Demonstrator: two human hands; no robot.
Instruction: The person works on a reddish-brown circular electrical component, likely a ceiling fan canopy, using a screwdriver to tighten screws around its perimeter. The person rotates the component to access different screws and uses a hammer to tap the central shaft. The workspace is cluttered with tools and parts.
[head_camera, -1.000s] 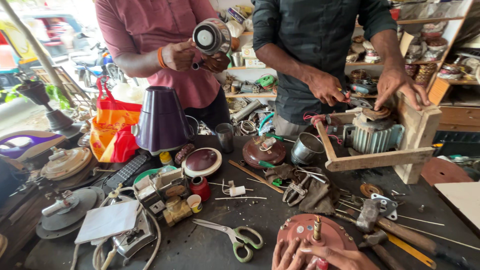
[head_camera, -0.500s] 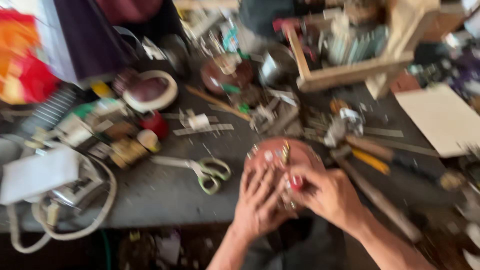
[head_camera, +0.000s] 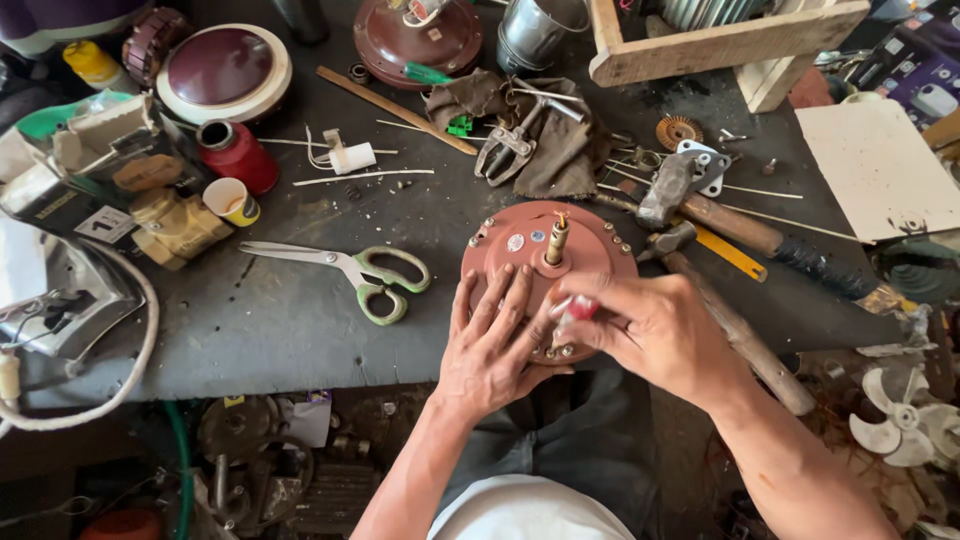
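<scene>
Left hand (head_camera: 490, 345): flat, fingers spread on the reddish motor housing (head_camera: 545, 262) at the bench's near edge.
Right hand (head_camera: 650, 325): pinching a red-handled tool (head_camera: 572, 310); tip hidden.
Wooden crate (head_camera: 720, 45): cut off, contents unclear.
Scissors (head_camera: 350, 270): left, apart.

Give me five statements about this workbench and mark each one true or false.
1. The left hand lies flat on the motor cover. True.
2. The right hand holds a red-handled tool. True.
3. The scissors lie right of the cover. False: they lie to its left.
4. The hammer is in the left hand. False: it lies on the bench.
5. Pliers lie on a cloth. True.
</scene>
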